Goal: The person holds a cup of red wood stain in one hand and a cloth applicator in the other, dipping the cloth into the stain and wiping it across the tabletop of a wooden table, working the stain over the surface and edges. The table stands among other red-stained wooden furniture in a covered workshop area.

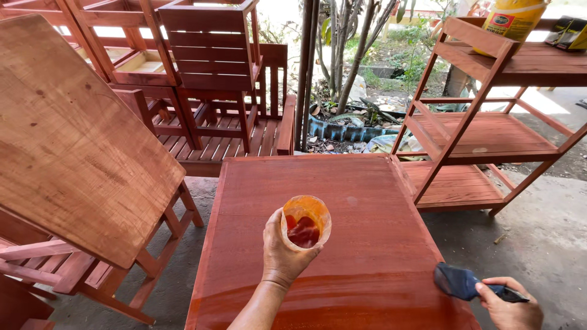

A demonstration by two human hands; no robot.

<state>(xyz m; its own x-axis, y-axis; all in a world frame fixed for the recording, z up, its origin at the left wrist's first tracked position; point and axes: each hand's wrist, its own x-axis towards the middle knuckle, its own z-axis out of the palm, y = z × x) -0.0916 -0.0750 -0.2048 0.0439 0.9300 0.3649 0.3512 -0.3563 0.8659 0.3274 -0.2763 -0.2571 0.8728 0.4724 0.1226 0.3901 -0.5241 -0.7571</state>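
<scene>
two hands in view, both over the red-stained tabletop [342, 201]. left hand [282, 250] wrapped around a clear plastic cup [307, 221] of reddish-orange stain, held above the tabletop's near middle. right hand [507, 302] clamped on the handle of a dark brush [460, 282], bristles touching the tabletop's near right corner. hands well apart. judged as mid-coat: wet gloss seen on the near strip of the tabletop, duller toward the far edge. next move judged to need a reload of the brush from the cup, then long strokes along the grain, cup kept level against drips.

counted: one cup, one brush, one tabletop under work. one tilted, paler board [73, 140] left of the tabletop. one three-tier shelf rack [483, 131] right of the tabletop, carrying one yellow container [513, 18] on top. several stacked stained frames [208, 55] beyond the tabletop's far left; exact number not clear.
</scene>
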